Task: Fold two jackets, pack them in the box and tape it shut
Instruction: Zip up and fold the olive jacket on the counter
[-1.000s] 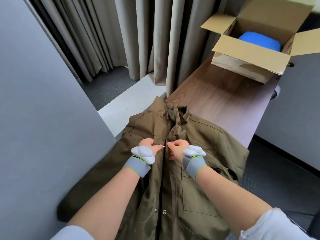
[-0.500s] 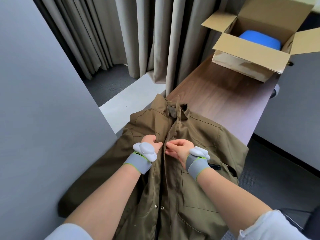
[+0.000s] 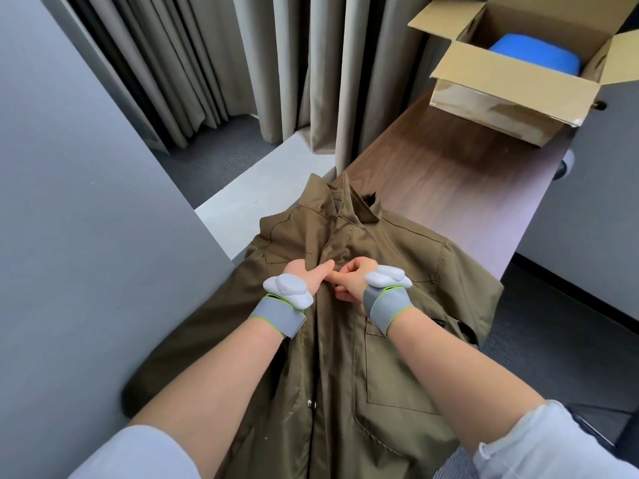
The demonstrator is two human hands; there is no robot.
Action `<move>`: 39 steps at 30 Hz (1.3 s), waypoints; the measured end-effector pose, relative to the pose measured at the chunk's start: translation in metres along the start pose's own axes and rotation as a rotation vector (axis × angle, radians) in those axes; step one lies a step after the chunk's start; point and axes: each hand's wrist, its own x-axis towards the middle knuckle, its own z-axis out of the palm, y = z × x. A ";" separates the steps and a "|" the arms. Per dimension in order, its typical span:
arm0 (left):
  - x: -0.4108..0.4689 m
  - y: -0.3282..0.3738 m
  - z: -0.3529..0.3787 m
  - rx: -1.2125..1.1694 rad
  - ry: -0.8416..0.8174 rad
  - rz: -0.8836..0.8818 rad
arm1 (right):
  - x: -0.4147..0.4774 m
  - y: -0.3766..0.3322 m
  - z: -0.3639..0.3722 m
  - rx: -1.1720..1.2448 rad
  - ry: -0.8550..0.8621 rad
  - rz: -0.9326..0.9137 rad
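One olive-brown jacket [image 3: 349, 357] lies front up along the near end of a long dark wood table [image 3: 449, 188]. Its collar points away from the person, and one sleeve hangs over the table's left edge against a grey panel [image 3: 86, 236]. Two bare hands meet at the chest of the jacket, right on the front opening. The left hand [image 3: 307, 273] has its fingers curled into the left front edge and its thumb stretched toward the other hand. The right hand [image 3: 351, 280] pinches the right front edge with bent fingers, and the two hands' fingertips are touching or nearly so. What sits between them is too small to make out. Lower down the closure I count one metal snap [image 3: 313, 404] in plain sight.

Each wrist carries one grey band edged in green, two in all, the left [image 3: 278, 314] and the right [image 3: 385, 305], each topped by a white plastic pod. Two pale blue sleeves [image 3: 553, 447] are pushed up the forearms.

At the far end of the table stands one cardboard box [image 3: 501, 98], well apart from the jacket, with three of its flaps showing folded outward. Inside it lies one rounded blue bundle [image 3: 539, 57]. I cannot tell whether that is the second jacket. Beige curtains [image 3: 207, 63] hang behind.
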 end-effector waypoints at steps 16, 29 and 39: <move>-0.032 -0.031 0.002 -0.016 -0.030 0.066 | -0.050 0.043 0.012 -0.164 -0.086 0.258; -0.105 -0.130 -0.007 0.505 -0.174 -0.030 | -0.135 0.134 0.041 -0.129 -0.136 0.247; -0.119 -0.130 -0.005 0.149 -0.132 0.015 | -0.142 0.141 0.041 0.079 0.044 0.041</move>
